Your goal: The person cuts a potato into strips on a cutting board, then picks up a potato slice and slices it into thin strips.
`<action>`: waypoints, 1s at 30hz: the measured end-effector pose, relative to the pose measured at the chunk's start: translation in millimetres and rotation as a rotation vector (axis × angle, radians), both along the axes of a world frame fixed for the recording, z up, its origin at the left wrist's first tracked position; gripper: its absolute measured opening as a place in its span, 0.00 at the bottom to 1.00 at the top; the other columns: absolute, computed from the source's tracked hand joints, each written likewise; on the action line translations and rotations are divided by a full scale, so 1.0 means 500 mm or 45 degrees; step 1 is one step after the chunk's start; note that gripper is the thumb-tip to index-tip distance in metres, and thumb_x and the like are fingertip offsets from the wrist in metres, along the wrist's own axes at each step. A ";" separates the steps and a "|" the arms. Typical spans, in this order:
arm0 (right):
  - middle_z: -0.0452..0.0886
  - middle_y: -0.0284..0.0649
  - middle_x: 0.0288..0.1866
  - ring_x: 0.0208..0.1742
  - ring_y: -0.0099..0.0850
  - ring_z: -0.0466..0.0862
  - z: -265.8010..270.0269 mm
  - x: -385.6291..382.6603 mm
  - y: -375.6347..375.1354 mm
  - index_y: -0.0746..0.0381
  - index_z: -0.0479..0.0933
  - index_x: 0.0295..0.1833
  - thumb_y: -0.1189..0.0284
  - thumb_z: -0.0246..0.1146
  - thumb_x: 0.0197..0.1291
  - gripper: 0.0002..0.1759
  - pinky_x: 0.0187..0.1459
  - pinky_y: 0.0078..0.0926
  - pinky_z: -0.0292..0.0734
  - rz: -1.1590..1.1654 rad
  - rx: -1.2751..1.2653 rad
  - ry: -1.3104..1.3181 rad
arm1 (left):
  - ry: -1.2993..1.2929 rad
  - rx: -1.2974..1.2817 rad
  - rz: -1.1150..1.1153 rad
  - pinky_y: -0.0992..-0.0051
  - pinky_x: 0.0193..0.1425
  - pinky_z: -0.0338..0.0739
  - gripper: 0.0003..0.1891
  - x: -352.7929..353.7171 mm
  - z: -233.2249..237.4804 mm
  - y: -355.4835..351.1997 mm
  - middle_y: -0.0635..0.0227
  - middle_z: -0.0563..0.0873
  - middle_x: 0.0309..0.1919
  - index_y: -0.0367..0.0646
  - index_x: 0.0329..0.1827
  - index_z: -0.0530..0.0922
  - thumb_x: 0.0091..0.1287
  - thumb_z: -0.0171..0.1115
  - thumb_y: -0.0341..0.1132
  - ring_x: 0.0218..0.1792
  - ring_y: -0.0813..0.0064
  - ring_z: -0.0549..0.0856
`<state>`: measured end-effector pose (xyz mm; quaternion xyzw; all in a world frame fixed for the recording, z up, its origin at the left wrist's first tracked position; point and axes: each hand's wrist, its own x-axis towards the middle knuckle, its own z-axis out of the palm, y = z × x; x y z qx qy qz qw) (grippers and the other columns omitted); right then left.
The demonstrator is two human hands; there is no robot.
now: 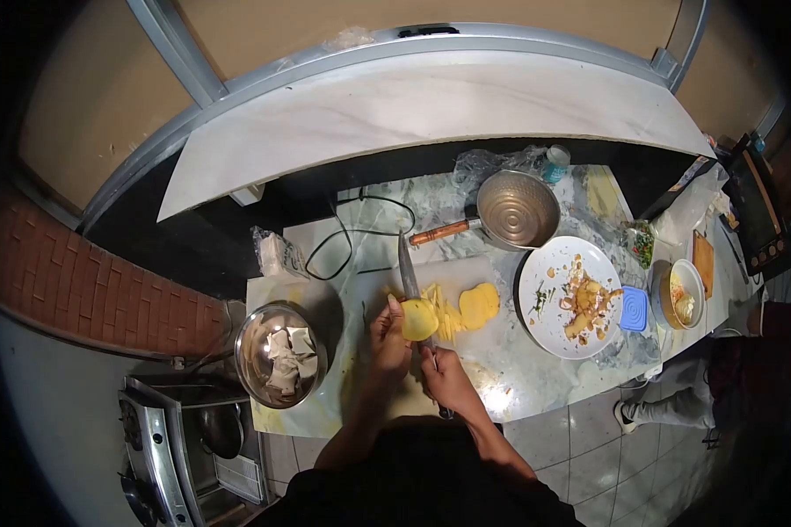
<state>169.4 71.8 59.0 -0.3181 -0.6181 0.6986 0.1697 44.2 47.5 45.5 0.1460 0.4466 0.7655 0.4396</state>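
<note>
My left hand [390, 332] pinches a round yellow potato slice [420, 320] above the cutting board. My right hand [449, 376] is closed round the handle of a kitchen knife [409, 270]; its blade points away from me and passes behind the slice, which hides part of it. Beside the slice, cut potato strips [446, 314] lie in a loose pile on the pale cutting board [475, 272]. Just right of them rests an overlapping stack of potato slices [480, 305].
Left stands a metal bowl [248, 373] with white pieces. A white plate [545, 338] holds peelings, and a saucepan [520, 211] sits behind. Farther right are a blue lid [634, 309] and a food tub [659, 303]. A black cable [351, 230] loops behind the board. Another person's leg [672, 410] shows at right.
</note>
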 end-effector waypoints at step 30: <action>0.66 0.28 0.14 0.14 0.17 0.66 -0.025 -0.017 0.022 0.64 0.67 0.26 0.67 0.45 0.73 0.20 0.16 0.21 0.61 -0.086 0.095 -0.034 | 0.027 -0.434 -0.099 0.76 0.51 0.77 0.22 -0.001 0.003 0.013 0.68 0.83 0.44 0.39 0.52 0.75 0.74 0.45 0.51 0.44 0.78 0.83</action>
